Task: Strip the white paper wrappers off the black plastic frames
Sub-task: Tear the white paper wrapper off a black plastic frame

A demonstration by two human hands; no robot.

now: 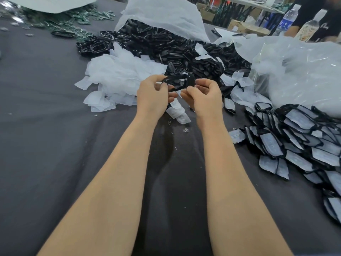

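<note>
1. Two bare forearms run up from the bottom edge, where they are cut off, across a dark grey cloth-covered table (55,145).
2. The left hand (154,97) curls its fingers around the near left side of a black plastic frame (178,81); much of that rim is hidden behind the knuckles.
3. The right hand (203,97) has its fingers pinched together at the frame's lower right corner. Whether they grip the frame itself or a scrap of paper is hard to make out.
4. Just below the hands lie loose white wrappers (177,113).
5. To the right, a heap of still-wrapped frames (299,143) runs off the picture's edge.
6. Left of the hands sits a mound of stripped wrappers (118,76).
7. Beyond, bare black frames (166,47) spill from under a white plastic bag (162,13).
8. Far right, a clear plastic bag (302,71) partly hides bottles (287,21) and a person's arm (295,31), blurred.
</note>
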